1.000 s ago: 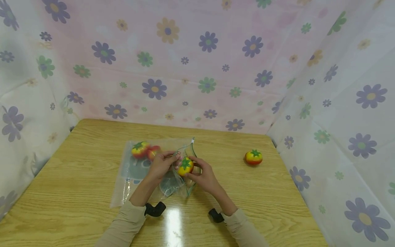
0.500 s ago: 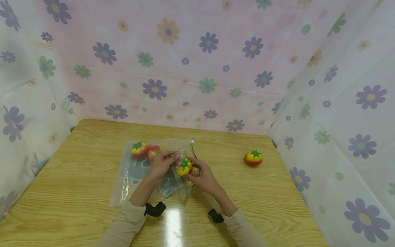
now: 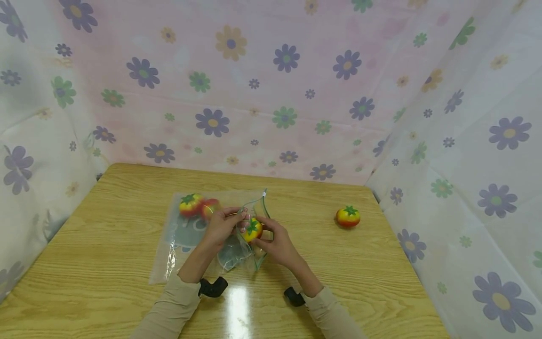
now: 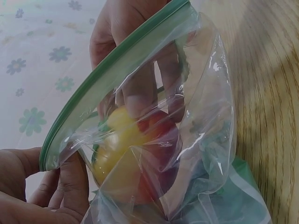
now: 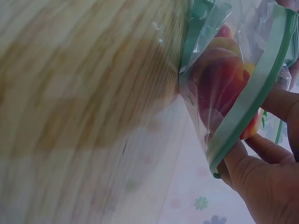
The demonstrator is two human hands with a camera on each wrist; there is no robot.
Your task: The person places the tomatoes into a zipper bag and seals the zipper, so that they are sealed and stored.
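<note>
Yellow-and-red tomato, roundish, no plain long axis: sits at the mouth of a clear, green-rimmed bag, between the hands. Right hand: the nearer, grips the tomato from the right. Left hand: pinches the bag's edge, just left of the fruit. Bag lies on the desk, mouth facing right, body running left. Seen through it, far left: second tomato, redder fruit. Loose tomato: on the desk, well apart, right.
</note>
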